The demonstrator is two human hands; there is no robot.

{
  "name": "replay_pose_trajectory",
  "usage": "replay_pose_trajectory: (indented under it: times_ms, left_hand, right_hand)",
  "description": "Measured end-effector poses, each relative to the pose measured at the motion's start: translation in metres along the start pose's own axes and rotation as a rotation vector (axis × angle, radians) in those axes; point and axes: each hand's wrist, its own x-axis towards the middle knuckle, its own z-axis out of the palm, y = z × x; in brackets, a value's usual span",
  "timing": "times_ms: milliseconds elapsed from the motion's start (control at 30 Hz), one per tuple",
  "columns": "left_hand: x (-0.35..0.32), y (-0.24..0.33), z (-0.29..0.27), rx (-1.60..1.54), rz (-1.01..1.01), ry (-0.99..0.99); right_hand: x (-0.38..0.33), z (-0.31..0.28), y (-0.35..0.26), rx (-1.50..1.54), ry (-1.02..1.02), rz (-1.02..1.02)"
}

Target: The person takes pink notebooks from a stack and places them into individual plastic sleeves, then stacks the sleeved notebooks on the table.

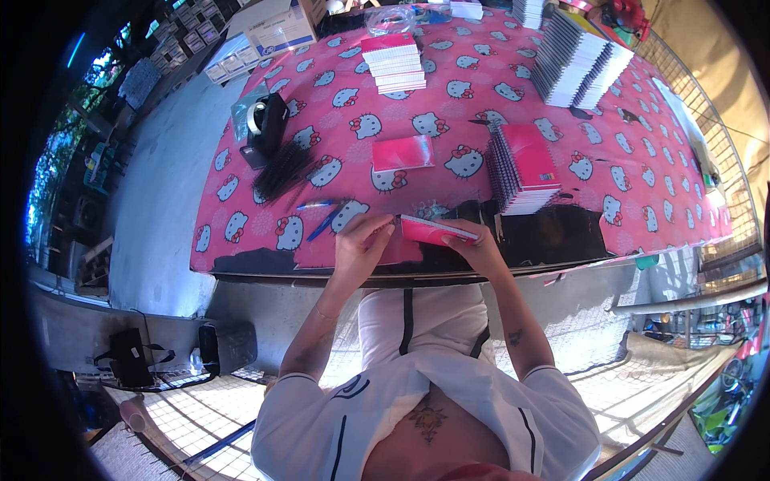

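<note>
One thin notebook w/ pink cover and white pages (pixel 433 233), btwn both hands at near edge of table w/ pink patterned cloth (pixel 261 212), straight ahead of torso. Long axis approx L–R, R end dipping slightly toward body. R hand (pixel 480 247) gripping R end, thumb on top. L hand (pixel 362 243) w/ fingers curled together at L end; can't tell if pinching anything. Nearer L hand, beyond and to its left: heap of thin black strands (pixel 285 171).
</note>
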Motion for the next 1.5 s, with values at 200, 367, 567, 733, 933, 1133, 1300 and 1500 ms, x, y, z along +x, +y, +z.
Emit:
replay_pose_trajectory:
  times_ms: [200, 367, 567, 733, 933, 1133, 1300, 1500]
  left_hand:
    - [0.005, -0.010, 0.002, 0.038, 0.089, -0.008]
    - [0.032, -0.014, -0.011, 0.080, 0.017, -0.380]
    - [0.046, -0.001, -0.010, 0.089, 0.213, -0.421]
    - [0.055, -0.004, -0.009, 0.247, 0.204, -0.557]
    - [-0.008, 0.018, 0.034, 0.797, 0.340, -0.183]
    - [0.035, 0.032, 0.028, 0.858, 0.274, -0.139]
    - [-0.039, -0.011, 0.049, 0.683, 0.430, -0.277]
    - [-0.022, 0.007, 0.044, 0.709, 0.412, -0.225]
  right_hand:
    - [0.002, 0.001, -0.004, -0.028, -0.015, 0.011]
    - [0.001, 0.000, -0.004, -0.039, -0.021, -0.005]
    - [0.003, 0.002, -0.005, 0.002, -0.005, -0.014]
    - [0.002, 0.003, -0.004, 0.036, 0.000, -0.013]
    - [-0.005, 0.019, -0.026, 0.181, 0.196, -0.050]
    - [-0.001, 0.016, -0.026, 0.102, 0.121, -0.048]
    - [-0.003, 0.010, -0.028, 0.186, 0.145, 0.022]
    - [0.000, 0.013, -0.035, 0.209, 0.105, 0.053]
